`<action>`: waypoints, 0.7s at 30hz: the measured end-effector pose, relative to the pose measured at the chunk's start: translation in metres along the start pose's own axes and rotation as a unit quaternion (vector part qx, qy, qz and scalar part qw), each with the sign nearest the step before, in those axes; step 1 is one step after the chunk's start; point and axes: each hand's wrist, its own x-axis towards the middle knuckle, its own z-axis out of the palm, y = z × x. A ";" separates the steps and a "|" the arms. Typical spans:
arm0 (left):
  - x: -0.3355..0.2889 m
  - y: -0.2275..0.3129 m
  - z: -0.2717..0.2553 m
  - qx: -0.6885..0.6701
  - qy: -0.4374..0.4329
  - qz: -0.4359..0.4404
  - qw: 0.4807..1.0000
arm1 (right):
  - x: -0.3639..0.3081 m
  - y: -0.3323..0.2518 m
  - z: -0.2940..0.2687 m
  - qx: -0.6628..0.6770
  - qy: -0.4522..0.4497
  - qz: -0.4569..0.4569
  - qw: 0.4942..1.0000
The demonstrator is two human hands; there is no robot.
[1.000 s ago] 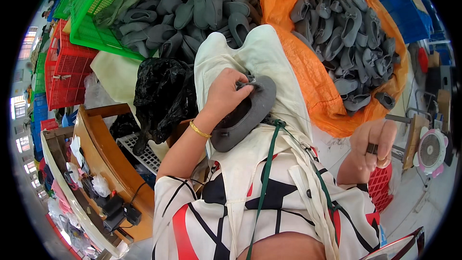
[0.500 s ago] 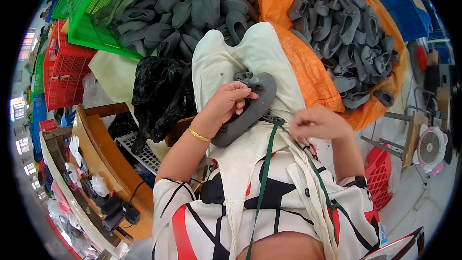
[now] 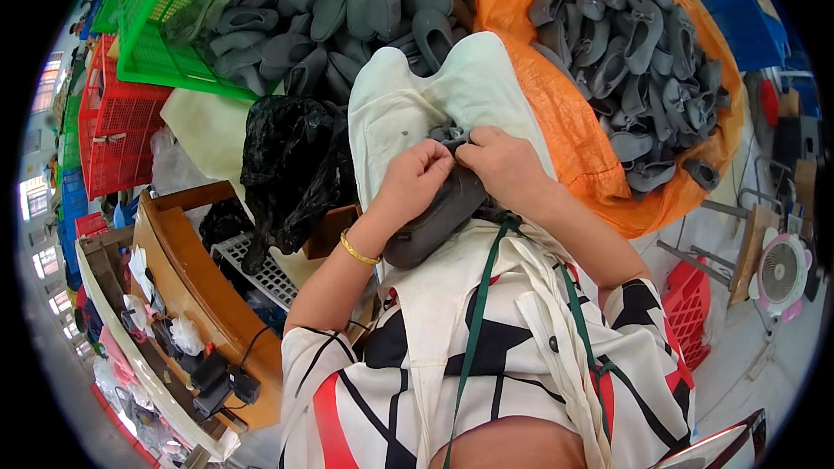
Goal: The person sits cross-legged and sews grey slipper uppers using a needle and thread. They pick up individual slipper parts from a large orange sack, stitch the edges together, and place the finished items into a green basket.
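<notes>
A grey flat shoe (image 3: 439,221) lies on my lap, over the white apron (image 3: 452,104), its heel toward me. With fingers pinched, my left hand (image 3: 417,175) grips the shoe's upper near the toe. My right hand (image 3: 499,163) has its fingers closed on the upper right beside the left one. Grey gathered fabric shows just past both hands; what exactly the fingertips pinch there is hidden.
Ahead, a green crate (image 3: 165,35) borders a heap of grey shoes (image 3: 347,0). An orange sack (image 3: 599,165) with more shoes sits at the right. To the left are a red crate (image 3: 122,122), a black plastic bag (image 3: 295,156) and a wooden drawer unit (image 3: 200,295). A fan (image 3: 779,265) stands far right.
My right hand has come in from the right side and closed on the shoe beside my left hand. The shoe has turned slightly, and its toe is now covered by the hands.
</notes>
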 end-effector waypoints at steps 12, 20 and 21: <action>0.007 -0.012 0.001 -0.168 -0.037 -0.147 0.974 | -0.005 0.005 0.025 0.234 0.067 0.071 0.967; -0.006 -0.005 0.005 -0.152 -0.014 -0.119 0.981 | -0.020 0.016 0.004 0.632 0.065 0.311 0.706; -0.009 -0.004 0.006 -0.149 -0.014 -0.108 0.983 | -0.027 0.026 0.002 0.640 0.096 0.337 0.684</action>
